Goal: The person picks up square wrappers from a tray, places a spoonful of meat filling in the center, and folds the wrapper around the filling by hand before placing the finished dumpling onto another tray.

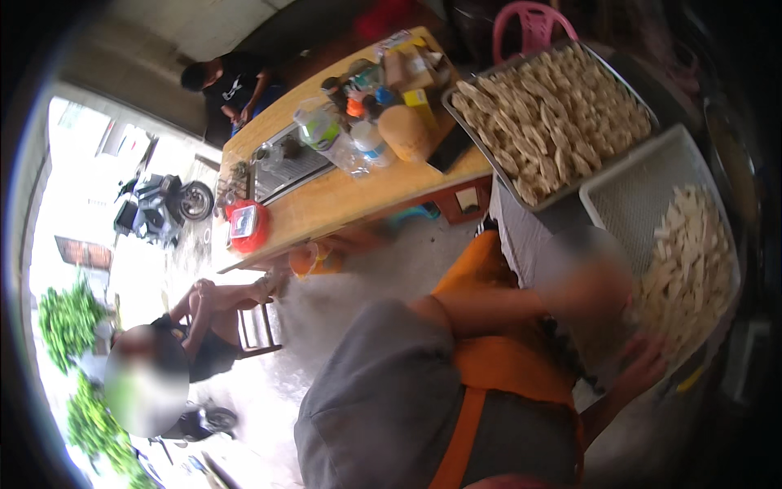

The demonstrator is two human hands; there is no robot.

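A blurred patch covers my left hand [585,290], which reaches to the near side of a white plastic mesh tray [620,183]. Any object in that hand is hidden. My right hand [646,359] is at the tray's lower edge, its fingers against a heap of pale cut food strips [690,263]. Whether those fingers grip a strip is unclear. Beside the mesh tray, a metal tray [519,198] is filled with beige, thicker food pieces [550,116]. An orange apron [516,367] covers my front and lap.
A wooden table [299,217] bears bottles [321,131], jars, boxes and a red container [249,226]. A pink plastic chair [534,24] stands behind the metal tray. One person [235,91] is beyond the table; another [204,324] sits nearby. A motorcycle [162,205] is parked outside.
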